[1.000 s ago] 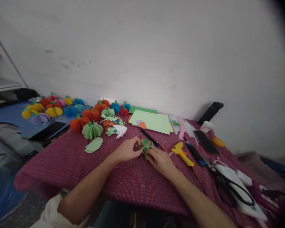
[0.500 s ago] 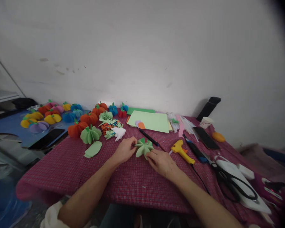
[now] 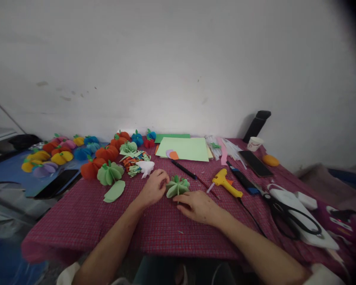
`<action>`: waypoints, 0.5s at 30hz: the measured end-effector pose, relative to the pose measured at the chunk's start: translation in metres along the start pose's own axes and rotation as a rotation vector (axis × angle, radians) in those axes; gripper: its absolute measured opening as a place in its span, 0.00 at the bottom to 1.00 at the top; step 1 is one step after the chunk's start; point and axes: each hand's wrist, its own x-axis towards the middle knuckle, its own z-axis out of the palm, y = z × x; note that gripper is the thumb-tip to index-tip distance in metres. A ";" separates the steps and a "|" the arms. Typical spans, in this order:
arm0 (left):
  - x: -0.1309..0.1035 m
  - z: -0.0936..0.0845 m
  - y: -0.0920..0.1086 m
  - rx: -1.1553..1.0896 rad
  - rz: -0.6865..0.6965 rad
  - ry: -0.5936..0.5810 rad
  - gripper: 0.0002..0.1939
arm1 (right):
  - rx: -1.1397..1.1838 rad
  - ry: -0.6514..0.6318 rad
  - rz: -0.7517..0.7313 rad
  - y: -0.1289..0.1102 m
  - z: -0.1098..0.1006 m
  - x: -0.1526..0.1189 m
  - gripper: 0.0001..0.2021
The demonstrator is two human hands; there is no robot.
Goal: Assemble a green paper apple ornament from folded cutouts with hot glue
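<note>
A light green paper pumpkin (image 3: 177, 186) with a darker green top stands on the red checked cloth between my hands. My left hand (image 3: 154, 187) is beside it on the left, fingers curled, with thumb and forefinger close to its edge; whether they pinch anything is too small to tell. From the right, my right hand (image 3: 195, 204) touches the pumpkin's front lower petals, its fingers bent and partly closed. Another light green pumpkin (image 3: 109, 173) and a loose green paper piece (image 3: 114, 191) lie to the left.
Coloured paper pumpkins (image 3: 106, 152) crowd the left side. Behind are green paper sheets (image 3: 185, 148) and a black pen (image 3: 184, 169). To the right lie a yellow glue gun (image 3: 227, 183), a utility knife (image 3: 243, 180), a phone (image 3: 256, 163), black scissors (image 3: 290, 217) and a paper cup (image 3: 254, 143).
My left hand has drawn slightly away from the pumpkin. My right hand has shifted to its lower front. The pumpkin looks turned more upright, and the whole view has shifted a little.
</note>
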 end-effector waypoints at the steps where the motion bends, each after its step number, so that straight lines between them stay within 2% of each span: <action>1: -0.001 -0.001 0.002 -0.002 0.017 -0.001 0.08 | 0.006 -0.003 -0.003 -0.001 -0.001 0.000 0.14; 6: -0.007 -0.001 0.006 0.050 0.121 -0.042 0.13 | 0.057 -0.016 -0.048 -0.003 -0.003 -0.001 0.15; 10: -0.009 -0.003 0.007 0.115 0.137 -0.087 0.12 | 0.153 0.008 -0.067 0.001 -0.013 -0.002 0.11; 15: -0.007 -0.006 0.019 0.257 0.131 -0.109 0.08 | 0.090 0.201 0.347 0.019 -0.027 -0.004 0.12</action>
